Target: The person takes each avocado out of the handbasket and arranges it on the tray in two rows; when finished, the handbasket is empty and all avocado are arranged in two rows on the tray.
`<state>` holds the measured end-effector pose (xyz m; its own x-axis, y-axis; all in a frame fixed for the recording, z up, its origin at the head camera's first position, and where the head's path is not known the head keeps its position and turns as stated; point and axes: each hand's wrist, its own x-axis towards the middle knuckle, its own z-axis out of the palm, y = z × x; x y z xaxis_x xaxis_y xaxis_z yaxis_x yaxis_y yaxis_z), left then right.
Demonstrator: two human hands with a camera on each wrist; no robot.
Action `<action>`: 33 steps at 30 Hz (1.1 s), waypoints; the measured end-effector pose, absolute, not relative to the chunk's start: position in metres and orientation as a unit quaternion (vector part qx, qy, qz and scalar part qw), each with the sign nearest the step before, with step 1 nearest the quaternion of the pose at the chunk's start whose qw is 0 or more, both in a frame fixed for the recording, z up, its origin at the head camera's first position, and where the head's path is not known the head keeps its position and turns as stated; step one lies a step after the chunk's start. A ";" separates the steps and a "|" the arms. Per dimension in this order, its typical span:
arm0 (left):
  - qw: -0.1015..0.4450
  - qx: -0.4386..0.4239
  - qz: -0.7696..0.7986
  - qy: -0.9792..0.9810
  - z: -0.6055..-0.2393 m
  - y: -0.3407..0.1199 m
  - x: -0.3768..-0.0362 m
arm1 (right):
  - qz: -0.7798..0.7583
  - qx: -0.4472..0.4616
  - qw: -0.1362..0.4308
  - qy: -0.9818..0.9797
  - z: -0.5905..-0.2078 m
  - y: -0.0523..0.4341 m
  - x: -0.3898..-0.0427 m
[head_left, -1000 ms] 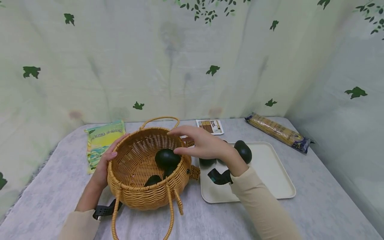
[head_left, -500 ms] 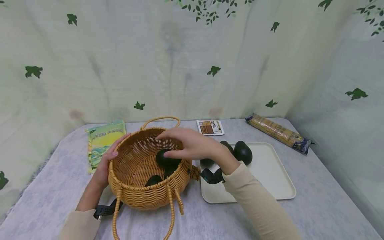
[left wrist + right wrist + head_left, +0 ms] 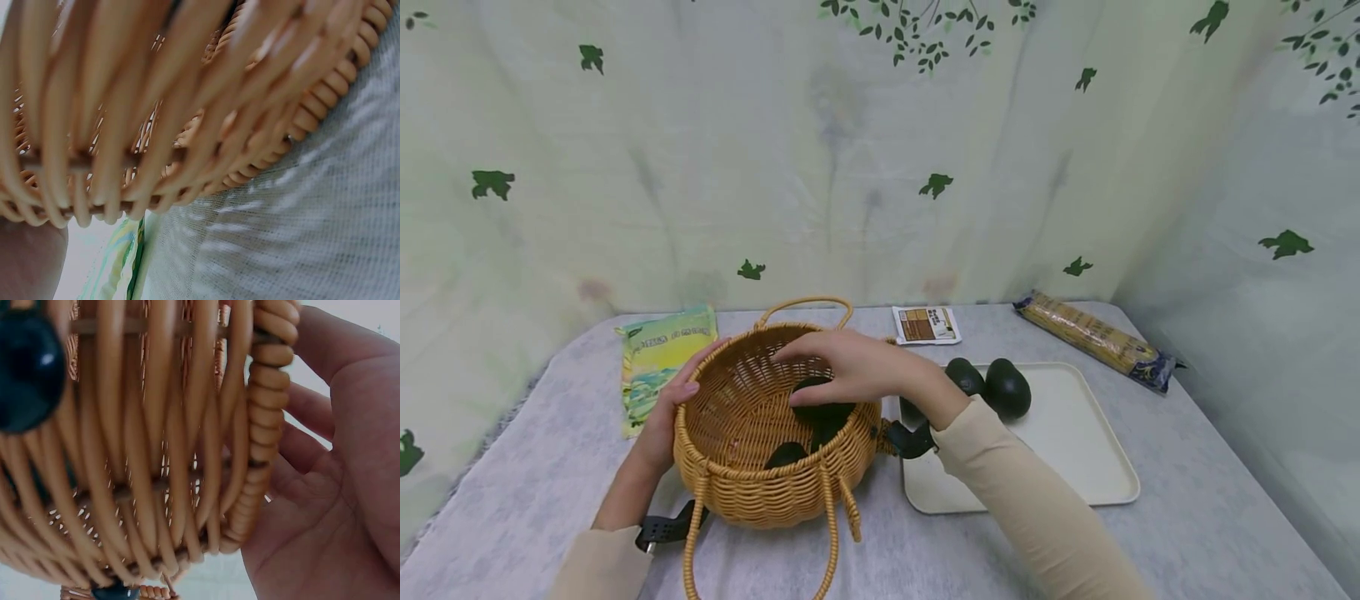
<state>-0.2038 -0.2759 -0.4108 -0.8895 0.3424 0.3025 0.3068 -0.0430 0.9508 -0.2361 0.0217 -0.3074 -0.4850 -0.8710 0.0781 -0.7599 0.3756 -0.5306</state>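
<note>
Reaches with the right hand (image 3: pixel 857 371) over the mouth of the wicker basket (image 3: pixel 752 492), fingers loosely spread and palm down, curled round nothing; in the right wrist view shows a bare palm just beside the woven rim. Hovers right above a dark avocado (image 3: pixel 823 408) lying inside the basket; cannot tell whether the fingertips touch it. Steadies the basket with the left hand (image 3: pixel 662 421), thumb hooked over the rim and fingers wrapped against the outer wall on the left side.

Counts, by how things lie, at least two fruits already inside: the one under the hand and a second avocado (image 3: pixel 785 455) lower down against the near wall. Leaves two more avocados (image 3: pixel 1007 388) on the cream tray (image 3: pixel 1075 467) to the right, touching each other at its far corner; possibly another hidden behind the right wrist.

Further out, on the grey tablecloth (image 3: pixel 1187 517): a green-yellow packet (image 3: pixel 658 358) behind the basket's left, a small brown-and-white carton (image 3: pixel 926 324) at the back, a long wrapped pack (image 3: pixel 1093 337) beyond the tray.
</note>
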 end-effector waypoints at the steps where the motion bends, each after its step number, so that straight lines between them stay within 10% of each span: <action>1: 0.014 0.234 0.682 0.693 -0.411 -0.276 -0.204 | -0.253 -0.493 0.109 0.825 -0.307 0.020 -0.237; 33: 0.011 0.231 0.677 0.699 -0.411 -0.276 -0.202 | -0.228 -0.460 0.267 0.816 -0.286 -0.011 -0.262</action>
<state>-0.2023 -0.2757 -0.4106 -0.8933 0.3369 0.2976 0.3084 -0.0222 0.9510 -0.2618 -0.0111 -0.2855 -0.4349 -0.8719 -0.2252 -0.6281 0.4729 -0.6180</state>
